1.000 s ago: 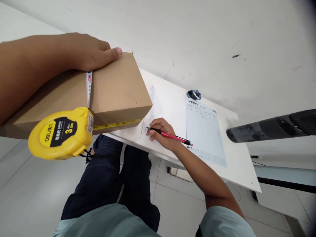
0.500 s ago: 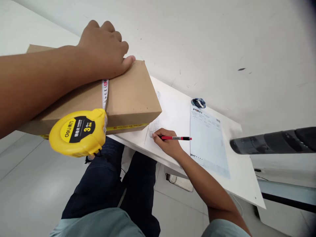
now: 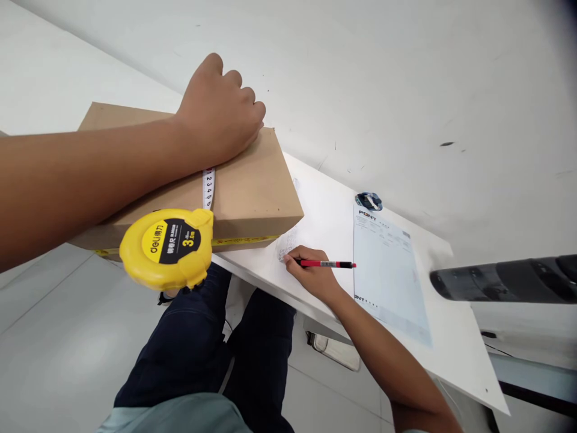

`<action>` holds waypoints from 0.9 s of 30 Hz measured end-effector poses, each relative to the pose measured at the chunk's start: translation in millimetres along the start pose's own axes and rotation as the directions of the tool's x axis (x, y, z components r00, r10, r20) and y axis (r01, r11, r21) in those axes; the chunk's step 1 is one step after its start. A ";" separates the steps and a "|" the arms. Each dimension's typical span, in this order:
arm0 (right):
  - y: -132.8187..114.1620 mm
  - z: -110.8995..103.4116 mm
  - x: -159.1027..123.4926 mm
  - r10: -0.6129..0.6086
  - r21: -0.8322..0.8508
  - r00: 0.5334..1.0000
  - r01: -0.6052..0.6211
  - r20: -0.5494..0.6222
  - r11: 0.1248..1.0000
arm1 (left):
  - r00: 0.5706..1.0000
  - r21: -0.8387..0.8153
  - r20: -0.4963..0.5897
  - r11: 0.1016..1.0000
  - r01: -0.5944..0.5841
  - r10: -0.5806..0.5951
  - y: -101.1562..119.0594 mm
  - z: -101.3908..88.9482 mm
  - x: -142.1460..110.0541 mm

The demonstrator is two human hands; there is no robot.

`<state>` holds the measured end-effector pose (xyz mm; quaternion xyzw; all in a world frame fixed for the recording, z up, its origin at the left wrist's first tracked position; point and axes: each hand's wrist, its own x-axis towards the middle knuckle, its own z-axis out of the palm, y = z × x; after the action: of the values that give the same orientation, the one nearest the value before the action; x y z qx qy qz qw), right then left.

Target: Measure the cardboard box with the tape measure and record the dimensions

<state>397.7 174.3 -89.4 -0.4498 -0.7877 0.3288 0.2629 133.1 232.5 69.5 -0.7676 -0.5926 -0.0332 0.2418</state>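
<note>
My left hand (image 3: 220, 114) lies closed on top of a brown cardboard box (image 3: 252, 186), pinning the white blade of a tape measure against it. The yellow tape measure case (image 3: 166, 248) hangs over the box's near edge. The box rests on the left end of a small white table (image 3: 324, 210). My right hand (image 3: 311, 276) grips a red pen (image 3: 327, 264), whose tip touches a white sheet (image 3: 288, 243) with faint writing, just right of the box.
A printed form (image 3: 387, 270) lies on the table to the right of my hand, with a small dark blue object (image 3: 368, 200) at its top corner. A black cylindrical bar (image 3: 505, 279) juts in from the right. My dark trousers (image 3: 202, 343) and grey floor tiles are below.
My left hand has slid further across the box top and curled into a fist. The pen has tilted flatter as my right hand writes. The view has shifted so everything sits lower and rightward.
</note>
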 end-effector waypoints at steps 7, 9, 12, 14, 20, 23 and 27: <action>-0.6 0.1 -0.7 0.021 0.037 0.999 -0.020 -0.025 0.999 | 0.998 0.106 0.051 0.993 -0.044 0.039 6.4 -6.7 0.7; -0.2 0.3 -1.2 0.024 0.045 0.999 -0.022 -0.048 0.999 | 0.997 0.169 0.051 0.983 -0.071 0.063 9.5 -7.5 0.9; 0.7 0.4 -1.9 0.017 0.062 0.999 -0.015 -0.032 0.998 | 0.993 0.256 0.030 0.959 -0.119 0.115 11.7 -5.4 0.7; 1.0 0.6 -2.2 0.008 0.055 1.000 -0.007 -0.023 0.998 | 0.990 0.263 -0.012 0.956 -0.130 0.138 10.8 -2.7 0.4; 0.2 2.2 -2.5 -0.011 0.062 0.998 0.015 -0.061 0.998 | 0.992 0.192 -0.002 0.973 -0.127 0.130 10.2 0.9 -0.3; -0.3 1.9 -2.5 -0.018 0.076 0.999 0.022 -0.050 0.997 | 0.995 0.228 0.019 0.969 -0.098 0.097 15.8 0.5 0.5; -0.4 -0.1 -1.9 -0.016 0.047 0.999 0.018 -0.034 0.999 | 0.994 0.410 0.093 0.907 -0.095 0.062 24.6 -3.3 2.3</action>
<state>398.4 172.5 -89.3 -0.4422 -0.7789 0.3376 0.2894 157.3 228.8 65.0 -0.7230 -0.5638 0.1326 0.3766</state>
